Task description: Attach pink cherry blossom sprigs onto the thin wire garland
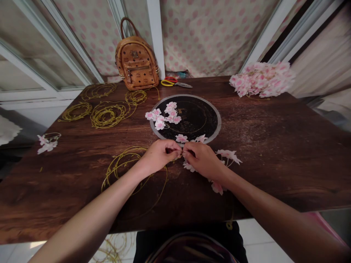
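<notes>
My left hand is closed in a pinch near the table's front, on the end of a yellow-green artificial vine stem. That stem lies in loose loops under and beside my left forearm. My right hand meets it, thumb and fingers pinched at the same spot, on what looks like the stem of a pink artificial blossom spray. Blossoms of this spray show around my right hand, some partly covered by it. The exact joint between the fingertips is too small to make out.
Several blossoms lie on a round black inset. Coiled stems sit at left, near a small spray. Along the back are a brown backpack, scissors and a blossom pile. More stems lie on the floor.
</notes>
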A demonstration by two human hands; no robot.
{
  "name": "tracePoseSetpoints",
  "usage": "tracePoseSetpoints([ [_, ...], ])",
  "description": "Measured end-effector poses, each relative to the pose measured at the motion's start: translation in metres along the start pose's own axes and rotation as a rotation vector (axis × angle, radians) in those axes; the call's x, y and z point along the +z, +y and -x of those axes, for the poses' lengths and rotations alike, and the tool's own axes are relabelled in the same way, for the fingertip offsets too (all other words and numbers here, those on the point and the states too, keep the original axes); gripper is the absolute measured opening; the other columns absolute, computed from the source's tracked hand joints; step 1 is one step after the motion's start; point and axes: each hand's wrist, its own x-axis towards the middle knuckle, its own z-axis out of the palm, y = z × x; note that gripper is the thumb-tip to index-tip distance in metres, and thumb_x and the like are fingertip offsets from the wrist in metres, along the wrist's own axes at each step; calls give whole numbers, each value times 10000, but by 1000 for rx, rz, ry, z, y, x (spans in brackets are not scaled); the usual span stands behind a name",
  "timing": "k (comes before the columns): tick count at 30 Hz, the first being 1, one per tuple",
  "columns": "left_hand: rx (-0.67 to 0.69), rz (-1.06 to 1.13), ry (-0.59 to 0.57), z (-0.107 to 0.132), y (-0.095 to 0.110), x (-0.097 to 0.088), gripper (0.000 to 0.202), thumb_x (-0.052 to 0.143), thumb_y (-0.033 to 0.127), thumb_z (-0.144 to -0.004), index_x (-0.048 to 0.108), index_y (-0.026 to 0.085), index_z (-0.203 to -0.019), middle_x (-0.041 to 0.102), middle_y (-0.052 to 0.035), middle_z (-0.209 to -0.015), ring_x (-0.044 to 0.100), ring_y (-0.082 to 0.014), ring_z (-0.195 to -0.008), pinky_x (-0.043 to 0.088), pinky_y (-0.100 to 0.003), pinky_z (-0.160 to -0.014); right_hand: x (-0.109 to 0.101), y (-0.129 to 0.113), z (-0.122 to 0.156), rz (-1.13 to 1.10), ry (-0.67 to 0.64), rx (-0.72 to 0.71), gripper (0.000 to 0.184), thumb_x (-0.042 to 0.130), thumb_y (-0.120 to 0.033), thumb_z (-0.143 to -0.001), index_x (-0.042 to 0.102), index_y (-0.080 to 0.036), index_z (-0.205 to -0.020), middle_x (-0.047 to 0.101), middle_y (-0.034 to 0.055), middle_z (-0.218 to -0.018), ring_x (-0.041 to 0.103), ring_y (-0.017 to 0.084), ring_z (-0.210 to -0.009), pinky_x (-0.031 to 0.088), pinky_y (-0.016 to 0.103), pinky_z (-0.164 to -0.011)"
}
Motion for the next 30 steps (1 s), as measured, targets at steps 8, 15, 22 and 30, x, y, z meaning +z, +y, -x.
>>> tracePoseSetpoints([
  [8,43,-40,2,1,-6,1,101,601,229,-841,665,151,-838,658,-6,-740,547,-110,-651,414,-228,-609,0,0,-1,16,2,-11,185,474,-122,-847,483,-184,-673,537,-9,-658,456,121,-646,296,275,-642],
  [15,49,-68,30,2,-6,4,114,578,229,-860,667,158,-866,665,-8,-768,554,-120,-681,418,-242,-638,0,1,-1,14,7,-20,187,469,-115,-842,476,-188,-670,533,-11,-654,450,121,-642,294,273,-635],
  [22,29,-125,95,2,-3,8,120,568,227,-866,667,159,-869,680,-16,-785,567,-128,-683,425,-251,-646,1,1,-3,7,19,24,169,480,-144,-848,509,-183,-686,561,-4,-662,464,121,-635,295,273,-624],
  [30,46,-107,129,0,-3,4,135,544,237,-882,646,157,-845,654,-3,-763,558,-122,-688,417,-236,-652,-10,3,-5,-72,12,78,139,500,-200,-864,600,-179,-770,619,-5,-676,512,118,-634,325,257,-618],
])
